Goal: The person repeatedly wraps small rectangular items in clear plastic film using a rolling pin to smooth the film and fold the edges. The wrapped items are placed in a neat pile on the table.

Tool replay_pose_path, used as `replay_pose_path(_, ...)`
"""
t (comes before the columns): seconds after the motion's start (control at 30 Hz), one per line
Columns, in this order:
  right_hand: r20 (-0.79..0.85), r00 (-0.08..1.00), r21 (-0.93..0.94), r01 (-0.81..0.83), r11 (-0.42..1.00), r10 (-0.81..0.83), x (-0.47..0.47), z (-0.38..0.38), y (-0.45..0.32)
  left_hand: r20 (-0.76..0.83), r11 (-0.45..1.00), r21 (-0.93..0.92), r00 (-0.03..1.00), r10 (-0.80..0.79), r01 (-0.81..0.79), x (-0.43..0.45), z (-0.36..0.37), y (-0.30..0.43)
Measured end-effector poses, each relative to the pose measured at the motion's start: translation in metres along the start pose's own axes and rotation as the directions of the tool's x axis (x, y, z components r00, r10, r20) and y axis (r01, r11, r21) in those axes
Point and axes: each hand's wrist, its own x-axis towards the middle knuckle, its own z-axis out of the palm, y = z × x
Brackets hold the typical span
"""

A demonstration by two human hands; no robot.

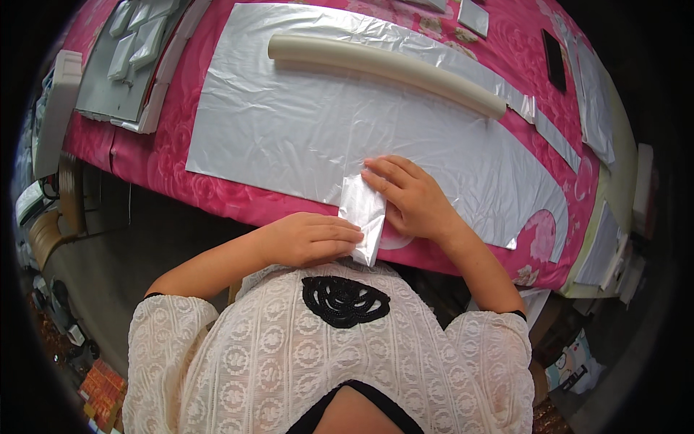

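A narrow folded packet of thin, shiny, silvery plastic film [362,209] lies at the near edge of the table, its lower end reaching towards my body. My left hand [312,238] rests on the packet's lower left part, fingers together and pointing right. On its upper right side lies my right hand [406,195], with fingertips near the top end. Both palms face down, and it does not show whether either grips the film. Beneath and beyond the hands spreads a large sheet of silvery plastic film [282,130], with a long pale tube [379,65] lying across its far part.
A pink flowered tablecloth [179,157] covers the table. At the far left a grey board [108,97] carries several folded film packets [146,43]. A dark phone-like object [553,61] lies at the far right, and another flat packet [473,18] at the back. A curved wooden chair part [49,238] stands left.
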Motion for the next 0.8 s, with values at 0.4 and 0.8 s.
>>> replay_pose_path(0.4, -0.224, 0.967, 0.061, -0.109, 0.992, 0.120, 0.005, 0.011, -0.004, -0.224, 0.899, 0.320, 0.946, -0.235, 0.299, 0.028, -0.013, -0.030)
replay_pose_path(0.8, -0.063, 0.864, 0.347, -0.450, 0.823, 0.499, 0.010, -0.006, 0.010, -0.308, 0.736, -0.215, 0.671, -0.675, 0.642, 0.053, -0.022, -0.026)
